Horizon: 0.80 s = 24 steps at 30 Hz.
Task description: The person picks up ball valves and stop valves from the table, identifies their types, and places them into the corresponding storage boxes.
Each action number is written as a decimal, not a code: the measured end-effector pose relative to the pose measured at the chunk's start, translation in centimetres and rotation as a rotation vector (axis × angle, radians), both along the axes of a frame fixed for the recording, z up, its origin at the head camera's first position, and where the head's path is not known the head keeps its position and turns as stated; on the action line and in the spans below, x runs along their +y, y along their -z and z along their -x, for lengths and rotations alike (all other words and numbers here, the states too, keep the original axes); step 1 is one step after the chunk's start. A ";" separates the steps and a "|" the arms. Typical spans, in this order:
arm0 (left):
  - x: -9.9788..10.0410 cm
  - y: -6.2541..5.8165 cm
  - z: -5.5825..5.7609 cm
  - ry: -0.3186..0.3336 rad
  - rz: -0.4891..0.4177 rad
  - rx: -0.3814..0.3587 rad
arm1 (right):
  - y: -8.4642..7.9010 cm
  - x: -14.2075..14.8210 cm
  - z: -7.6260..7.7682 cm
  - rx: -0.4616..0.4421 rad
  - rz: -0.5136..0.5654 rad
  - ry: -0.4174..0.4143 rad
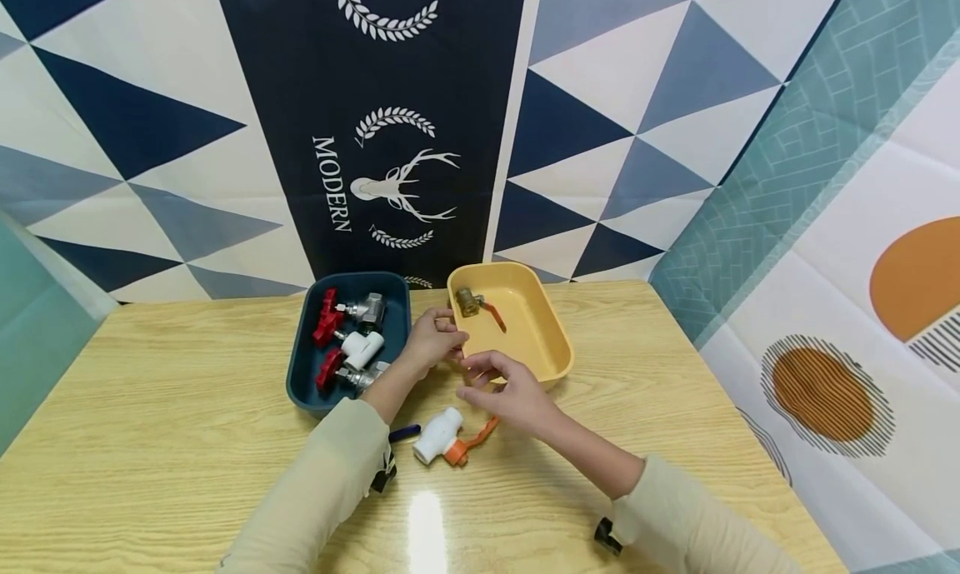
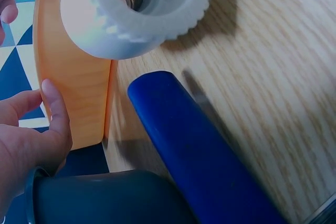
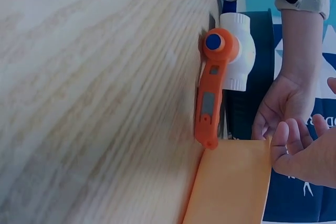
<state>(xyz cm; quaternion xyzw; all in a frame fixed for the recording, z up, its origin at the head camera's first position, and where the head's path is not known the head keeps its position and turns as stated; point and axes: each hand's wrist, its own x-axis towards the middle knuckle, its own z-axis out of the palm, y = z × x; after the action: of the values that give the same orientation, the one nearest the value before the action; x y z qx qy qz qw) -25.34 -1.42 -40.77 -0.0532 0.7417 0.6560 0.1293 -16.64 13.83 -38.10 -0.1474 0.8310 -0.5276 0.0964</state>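
Standing apparently partway: left hand (image 1: pixel 431 343) pinches the rim of yellow plastic tray (image 1: pixel 536 324), brass red-levered valve (image 1: pixel 468 304) inside; right hand (image 1: pixel 517 395), loosely curved, empty, beside it; white plastic orange-handled valve (image 1: pixel 440 434), blue lever (image 1: pixel 406 432) between wrists, seemingly remaining.

Your left hand (image 1: pixel 431 342), between two bins: thumb and fingers grip the left rim of the yellow bin (image 1: pixel 553 332). Your right hand (image 1: pixel 513 397) close to its front left corner, fingers loosely bent. Inside, back left: brass ball valve (image 1: pixel 468 301), red lever (image 1: pixel 493 315). At left, dark blue bin (image 1: pixel 301 353) with metal valves (image 1: pixel 369 310), a white-bodied valve (image 1: pixel 363 350), red handles (image 1: pixel 328 368). On the wood-grain table (image 1: pixel 187 416): white plastic ball valve (image 1: pixel 438 436), orange lever (image 1: pixel 482 432) (blue handle (image 1: pixel 405 432) poking out by your left sleeve (image 1: pixel 337 461)).
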 end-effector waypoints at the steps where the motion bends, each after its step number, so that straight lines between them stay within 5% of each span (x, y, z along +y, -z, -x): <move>1: 0.0 0.0 0.0 0.000 0.001 -0.002 | 0.1 0.0 -0.1 -0.002 0.002 -0.007; 24: 0.1 0.0 -0.1 -0.009 -0.003 0.004 | 2.1 -0.5 -1.3 -0.035 -0.015 -0.136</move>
<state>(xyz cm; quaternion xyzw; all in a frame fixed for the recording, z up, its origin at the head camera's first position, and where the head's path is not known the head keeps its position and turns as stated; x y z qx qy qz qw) -25.28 -1.35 -40.81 -0.0552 0.7409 0.6576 0.1249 -15.33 13.34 -40.17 -0.1938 0.8211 -0.5162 0.1477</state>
